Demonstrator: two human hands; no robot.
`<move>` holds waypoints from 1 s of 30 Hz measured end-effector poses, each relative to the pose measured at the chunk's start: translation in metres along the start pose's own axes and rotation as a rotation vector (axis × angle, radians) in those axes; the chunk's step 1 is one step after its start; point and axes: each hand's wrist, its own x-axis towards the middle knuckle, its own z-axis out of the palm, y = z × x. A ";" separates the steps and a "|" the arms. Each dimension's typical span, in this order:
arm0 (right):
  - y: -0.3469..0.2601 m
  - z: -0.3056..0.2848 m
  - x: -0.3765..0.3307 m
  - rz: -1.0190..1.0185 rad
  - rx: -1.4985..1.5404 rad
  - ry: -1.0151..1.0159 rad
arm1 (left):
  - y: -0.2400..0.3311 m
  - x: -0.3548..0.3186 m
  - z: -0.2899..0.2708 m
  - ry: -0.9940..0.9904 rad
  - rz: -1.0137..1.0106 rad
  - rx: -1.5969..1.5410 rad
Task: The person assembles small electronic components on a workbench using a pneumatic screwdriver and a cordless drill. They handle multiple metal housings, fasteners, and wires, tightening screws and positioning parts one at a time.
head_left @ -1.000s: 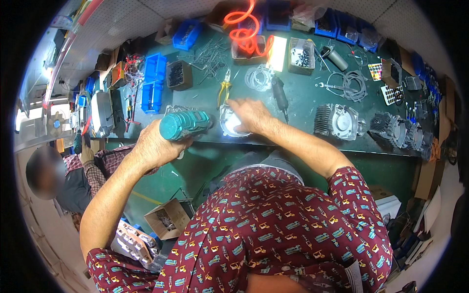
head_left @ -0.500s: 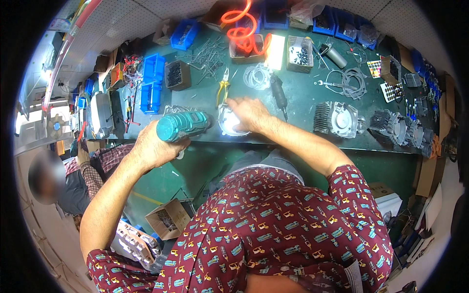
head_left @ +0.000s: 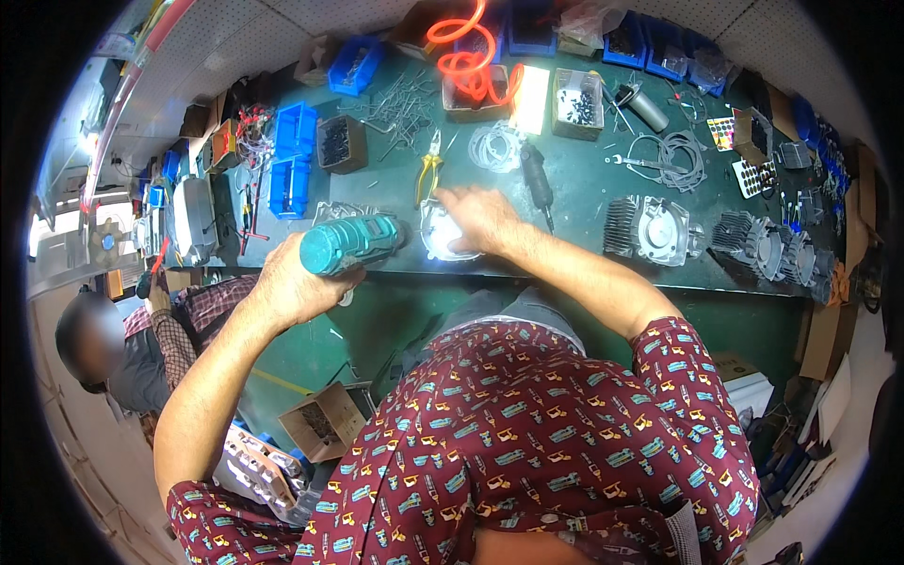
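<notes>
My left hand (head_left: 292, 287) is wrapped round the grip of a teal cordless drill (head_left: 348, 245), whose front end points right over the bench's near edge. Its light falls on a pale metal casting (head_left: 437, 232) lying at that edge. My right hand (head_left: 483, 219) grips the casting from the right, fingers over its far rim; the palm hides part of it. Partly covered by the drill is another metal casting (head_left: 341, 210). Just beyond my right hand lie yellow-handled pliers (head_left: 428, 176), and a black screwdriver-like tool (head_left: 537, 179) is to their right.
Finned metal castings (head_left: 654, 231) line the bench's right side. Blue bins (head_left: 291, 184), a carton of dark small parts (head_left: 342, 144) and loose metal rods (head_left: 400, 108) lie beyond. A red coiled hose (head_left: 466, 64) hangs over the back. At far left another person (head_left: 141, 353) is working.
My hands, the drill and the casting stay almost still. At far left, the other person's head and hand have shifted slightly.
</notes>
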 end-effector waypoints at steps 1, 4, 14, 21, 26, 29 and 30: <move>0.000 -0.001 0.000 -0.004 -0.002 0.002 | -0.003 0.000 0.002 -0.005 -0.002 0.003; 0.000 0.002 0.000 -0.012 -0.011 0.013 | -0.008 0.000 0.005 0.017 0.012 -0.005; 0.002 0.007 0.001 -0.024 -0.020 0.058 | -0.016 0.003 0.008 0.000 0.159 -0.265; 0.002 0.007 0.001 -0.022 -0.017 0.036 | -0.025 0.003 0.014 0.033 0.124 -0.167; -0.001 0.003 0.000 0.001 -0.027 0.025 | -0.022 -0.003 0.014 0.019 0.033 -0.013; -0.004 -0.002 0.000 -0.006 -0.031 0.021 | -0.012 -0.007 0.008 -0.015 -0.072 -0.005; -0.001 0.000 0.000 -0.008 -0.033 0.022 | -0.010 -0.007 0.005 -0.019 -0.076 0.003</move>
